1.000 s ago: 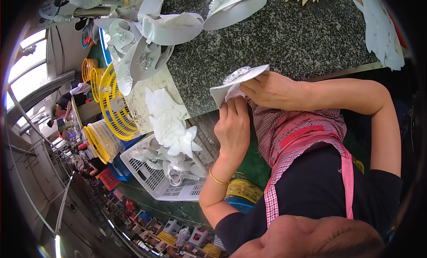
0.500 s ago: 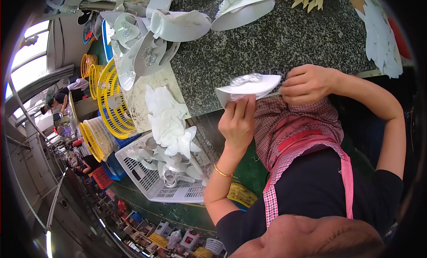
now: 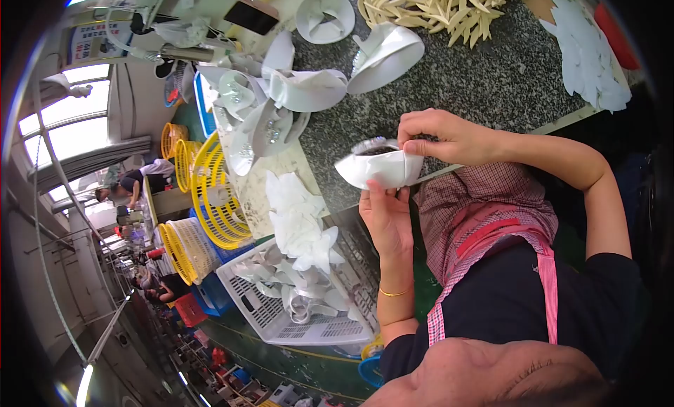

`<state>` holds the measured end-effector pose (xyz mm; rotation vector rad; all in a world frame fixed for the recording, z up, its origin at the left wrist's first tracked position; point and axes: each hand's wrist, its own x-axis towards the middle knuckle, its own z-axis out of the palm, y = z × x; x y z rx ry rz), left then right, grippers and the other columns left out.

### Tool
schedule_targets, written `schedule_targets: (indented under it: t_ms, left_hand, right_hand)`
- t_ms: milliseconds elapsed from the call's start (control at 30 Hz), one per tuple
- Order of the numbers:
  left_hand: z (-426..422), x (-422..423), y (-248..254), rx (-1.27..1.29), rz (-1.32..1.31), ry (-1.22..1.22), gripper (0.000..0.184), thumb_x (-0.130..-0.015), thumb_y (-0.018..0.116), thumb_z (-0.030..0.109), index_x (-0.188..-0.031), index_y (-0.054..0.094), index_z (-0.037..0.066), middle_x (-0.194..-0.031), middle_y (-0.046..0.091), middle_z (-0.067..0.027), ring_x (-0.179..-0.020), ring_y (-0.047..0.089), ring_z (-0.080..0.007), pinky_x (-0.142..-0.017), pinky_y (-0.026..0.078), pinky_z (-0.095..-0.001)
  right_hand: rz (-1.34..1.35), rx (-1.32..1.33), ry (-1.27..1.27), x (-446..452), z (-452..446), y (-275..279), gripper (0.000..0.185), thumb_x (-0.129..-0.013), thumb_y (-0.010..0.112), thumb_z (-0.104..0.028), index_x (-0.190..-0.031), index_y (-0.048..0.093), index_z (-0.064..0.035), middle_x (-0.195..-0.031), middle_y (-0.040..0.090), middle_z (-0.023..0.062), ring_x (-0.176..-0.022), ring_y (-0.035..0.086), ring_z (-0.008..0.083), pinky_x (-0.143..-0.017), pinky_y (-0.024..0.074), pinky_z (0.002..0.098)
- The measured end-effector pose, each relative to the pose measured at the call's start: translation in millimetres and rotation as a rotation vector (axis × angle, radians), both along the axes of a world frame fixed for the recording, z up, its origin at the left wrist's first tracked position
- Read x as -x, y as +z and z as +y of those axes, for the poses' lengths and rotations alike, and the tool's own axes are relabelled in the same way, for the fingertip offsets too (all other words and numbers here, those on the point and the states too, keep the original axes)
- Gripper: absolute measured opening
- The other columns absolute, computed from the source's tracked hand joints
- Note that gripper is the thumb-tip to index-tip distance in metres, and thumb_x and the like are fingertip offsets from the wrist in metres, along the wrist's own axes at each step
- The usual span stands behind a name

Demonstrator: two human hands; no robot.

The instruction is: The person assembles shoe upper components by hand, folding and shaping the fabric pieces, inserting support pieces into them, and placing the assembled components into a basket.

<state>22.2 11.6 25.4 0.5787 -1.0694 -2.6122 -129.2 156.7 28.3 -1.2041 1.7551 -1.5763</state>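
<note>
A glossy white shoe upper (image 3: 379, 170) with a sparkling rhinestone ornament along its top is held up over the near edge of the stone counter, curved into a loop with a dark gap inside. Beneath it, my left hand (image 3: 387, 221), with a gold bracelet at the wrist, grips its lower edge between thumb and fingers. On the upper's right end, my right hand (image 3: 439, 137) is pinched, thumb in front and fingers behind. Similar white uppers with rhinestones (image 3: 309, 90) lie at the counter's left side, and another white upper (image 3: 386, 56) rests farther back.
Cream-coloured strips (image 3: 449, 10) are heaped at the back, and pale flat pieces (image 3: 586, 59) lie at the right. White pieces (image 3: 291, 210) overlap at the counter's left edge. Below stands a white basket (image 3: 281, 330) holding more. Yellow baskets (image 3: 217, 196) and other people are beyond.
My right hand has come left from beside the upper and taken hold of its right end. The upper is now bent into a loop, and my left hand has turned. The view has shifted.
</note>
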Motion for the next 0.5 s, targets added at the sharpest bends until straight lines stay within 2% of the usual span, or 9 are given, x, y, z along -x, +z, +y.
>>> schedule_targets:
  t_ms: [33, 100, 133, 167, 233, 367, 433, 467, 500]
  left_hand:
    - [-1.3, 1.8, 1.6, 0.082, -0.049, 0.032, 0.036, -0.102, 0.059, 0.023, -0.134, 0.053, 0.007, -0.129, 0.062, -0.0056, -0.116, 0.061, -0.0173, -0.09, 0.053, -0.0329]
    - [-2.0, 6.2, 7.0, 0.124, -0.031, 0.03, 0.036, -0.101, 0.06, 0.026, -0.132, 0.055, 0.007, -0.129, 0.062, -0.0064, -0.115, 0.062, -0.0188, -0.095, 0.053, -0.0356]
    - [-1.4, 7.1, 8.2, 0.036, -0.002, 0.035, 0.035, -0.101, 0.06, 0.026, -0.131, 0.055, 0.007, -0.128, 0.063, -0.0068, -0.114, 0.062, -0.0187, -0.094, 0.053, -0.0358]
    - [-0.4, 8.3, 9.1, -0.054, 0.026, 0.039, 0.035, -0.101, 0.059, 0.026, -0.13, 0.056, 0.006, -0.127, 0.063, -0.0072, -0.113, 0.063, -0.0186, -0.094, 0.054, -0.036]
    - [1.1, 8.7, 9.9, -0.111, 0.059, 0.013, 0.036, -0.102, 0.059, 0.028, -0.129, 0.055, 0.006, -0.127, 0.063, -0.0079, -0.112, 0.063, -0.0182, -0.092, 0.055, -0.0358]
    - [2.1, 6.0, 3.5, -0.263, 0.082, -0.056, 0.037, -0.103, 0.056, 0.027, -0.133, 0.051, 0.006, -0.126, 0.063, -0.009, -0.114, 0.063, -0.0199, -0.093, 0.056, -0.0373]
    - [6.5, 9.1, 7.4, -0.457, 0.048, -0.059, 0.037, -0.104, 0.052, 0.028, -0.133, 0.051, 0.004, -0.126, 0.062, -0.0096, -0.111, 0.063, -0.0218, -0.091, 0.055, -0.038]
    - [6.2, 9.1, 4.7, -0.459, 0.05, -0.058, 0.037, -0.104, 0.052, 0.028, -0.133, 0.051, 0.004, -0.126, 0.062, -0.0096, -0.111, 0.063, -0.0218, -0.091, 0.055, -0.038]
    - [4.9, 9.9, 0.4, -0.55, 0.118, -0.103, 0.037, -0.105, 0.05, 0.028, -0.133, 0.051, 0.004, -0.127, 0.061, -0.0102, -0.113, 0.062, -0.0228, -0.092, 0.055, -0.0383]
  right_hand:
    - [0.015, 0.013, -0.004, 1.4, -2.8, 2.4, 0.026, -0.099, 0.06, -0.024, -0.102, 0.063, 0.0012, -0.096, 0.061, 0.0111, -0.095, 0.06, 0.0235, -0.084, 0.0475, 0.0353]
    - [-0.195, 0.04, 0.001, 2.6, -9.3, 8.3, 0.033, -0.101, 0.058, -0.032, -0.103, 0.063, 0.0003, -0.097, 0.061, 0.0088, -0.093, 0.058, 0.0175, -0.082, 0.0471, 0.0335]
    - [-0.269, 0.073, 0.017, 1.1, -10.1, 14.1, 0.039, -0.101, 0.058, -0.038, -0.103, 0.064, 0.0001, -0.096, 0.062, 0.0074, -0.092, 0.056, 0.0138, -0.081, 0.0463, 0.0318]
    - [-0.255, 0.083, 0.016, 3.1, -10.8, 16.5, 0.039, -0.101, 0.058, -0.038, -0.103, 0.064, 0.0001, -0.096, 0.062, 0.0074, -0.092, 0.056, 0.0138, -0.081, 0.0463, 0.0318]
    - [-0.069, 0.065, 0.057, 5.0, -10.6, 17.0, 0.039, -0.1, 0.06, -0.039, -0.103, 0.064, 0.0002, -0.093, 0.064, 0.0069, -0.09, 0.057, 0.0133, -0.079, 0.0466, 0.0306]
    - [-0.241, 0.076, 0.095, 1.0, -13.7, 15.4, 0.038, -0.099, 0.062, -0.037, -0.102, 0.064, 0.0, -0.089, 0.065, 0.0038, -0.086, 0.057, 0.0091, -0.077, 0.0474, 0.0279]
    - [-0.234, 0.117, 0.101, -3.1, -18.7, 15.6, 0.037, -0.099, 0.062, -0.037, -0.102, 0.065, -0.0002, -0.089, 0.065, 0.0036, -0.085, 0.057, 0.0085, -0.076, 0.0473, 0.027]
    - [-0.23, 0.162, 0.104, -4.6, -20.0, 16.1, 0.037, -0.098, 0.062, -0.037, -0.101, 0.065, -0.0005, -0.089, 0.065, 0.0033, -0.085, 0.057, 0.0079, -0.075, 0.0472, 0.0262]
    - [-0.227, 0.16, 0.107, -4.2, -19.9, 17.1, 0.037, -0.098, 0.062, -0.037, -0.101, 0.065, -0.0005, -0.089, 0.065, 0.0033, -0.085, 0.057, 0.0079, -0.075, 0.0472, 0.0262]
